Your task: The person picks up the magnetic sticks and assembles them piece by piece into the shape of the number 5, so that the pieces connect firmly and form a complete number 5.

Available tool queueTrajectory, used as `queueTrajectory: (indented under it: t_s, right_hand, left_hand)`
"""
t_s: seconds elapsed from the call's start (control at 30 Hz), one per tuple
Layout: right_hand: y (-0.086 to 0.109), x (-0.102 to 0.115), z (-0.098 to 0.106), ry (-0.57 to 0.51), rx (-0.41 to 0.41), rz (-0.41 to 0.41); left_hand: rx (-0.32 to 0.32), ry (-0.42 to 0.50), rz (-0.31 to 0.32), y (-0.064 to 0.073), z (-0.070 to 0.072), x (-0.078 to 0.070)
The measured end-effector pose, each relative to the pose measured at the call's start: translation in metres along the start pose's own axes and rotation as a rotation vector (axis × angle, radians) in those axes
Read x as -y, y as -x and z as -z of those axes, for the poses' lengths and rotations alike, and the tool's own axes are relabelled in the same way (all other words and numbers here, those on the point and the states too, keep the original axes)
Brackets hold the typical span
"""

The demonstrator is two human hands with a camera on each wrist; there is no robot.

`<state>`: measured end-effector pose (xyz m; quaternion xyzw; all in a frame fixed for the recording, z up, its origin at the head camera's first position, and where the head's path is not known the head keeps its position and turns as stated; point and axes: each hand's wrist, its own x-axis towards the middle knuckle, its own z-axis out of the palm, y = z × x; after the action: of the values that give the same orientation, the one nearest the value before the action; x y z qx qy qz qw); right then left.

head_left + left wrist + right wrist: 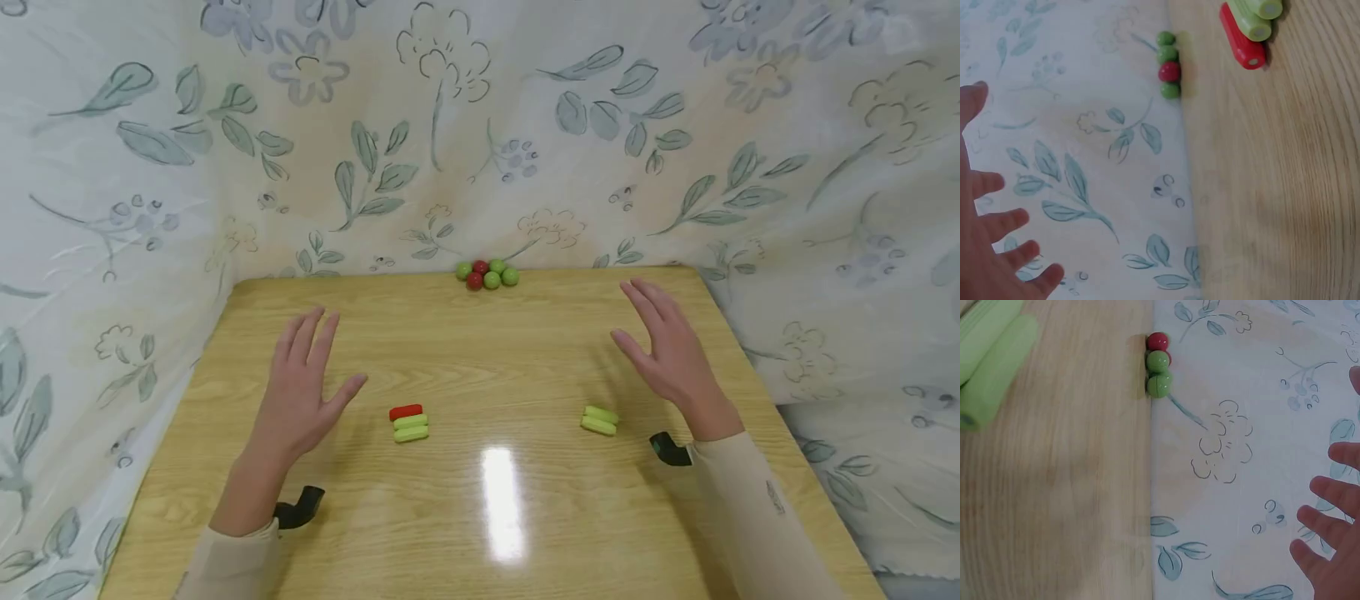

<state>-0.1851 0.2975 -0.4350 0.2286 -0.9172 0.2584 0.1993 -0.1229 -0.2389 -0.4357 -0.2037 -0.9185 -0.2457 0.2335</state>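
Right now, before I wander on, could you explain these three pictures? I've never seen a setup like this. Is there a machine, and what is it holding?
There is no machine here, just a person's bare left hand and right hand. The widest picture comes from a camera worn on the head, looking forward and down. The other two come from cameras on the wrists, one for each hand.

On the wooden table, a red stick and two yellow-green sticks lie side by side, nearer the left hand. Two more yellow-green sticks lie nearer the right. At the far edge sit six small balls, four green and two red, before a flowered cloth.

Nothing is held: both hands are raised above the table, fingers apart.
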Motion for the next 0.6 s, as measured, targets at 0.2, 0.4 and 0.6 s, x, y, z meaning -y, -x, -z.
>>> queueTrajectory:
  t_s: [0.2, 0.4, 0.6]
  right_hand:
    - [-0.015, 0.005, 0.0, -0.081, 0.09, -0.125]
    - [-0.028, 0.007, -0.006, -0.09, 0.133, -0.131]
    - [-0.042, 0.008, -0.011, -0.114, 0.169, -0.131]
  left_hand:
    - [0.095, 0.119, 0.052, -0.002, -0.003, 0.005]
    - [0.195, 0.163, 0.101, -0.004, -0.011, 0.006]
    - [0.292, 0.199, 0.157, -0.006, -0.019, 0.009]
